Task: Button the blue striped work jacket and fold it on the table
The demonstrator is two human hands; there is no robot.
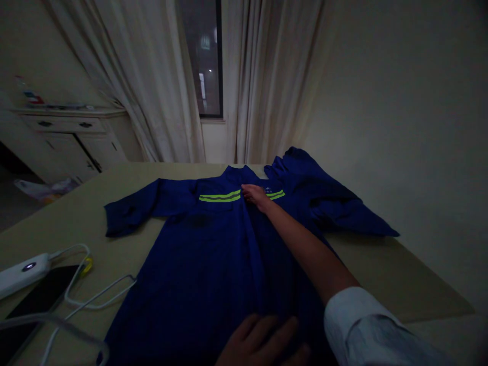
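Note:
A dark blue shirt with yellow-green chest stripes lies spread front-up on a beige bed. My right hand reaches far forward and rests on the shirt's chest between the stripes, near the collar, its fingers curled on the cloth. My left hand lies flat on the lower part of the shirt at the near edge, fingers spread. The shirt's left sleeve lies flat; the right sleeve is bunched and folded.
A white power bank with white cables and a dark phone lie on the bed at the left. Beyond stand a white dresser, curtains around a dark window, and a wall close on the right.

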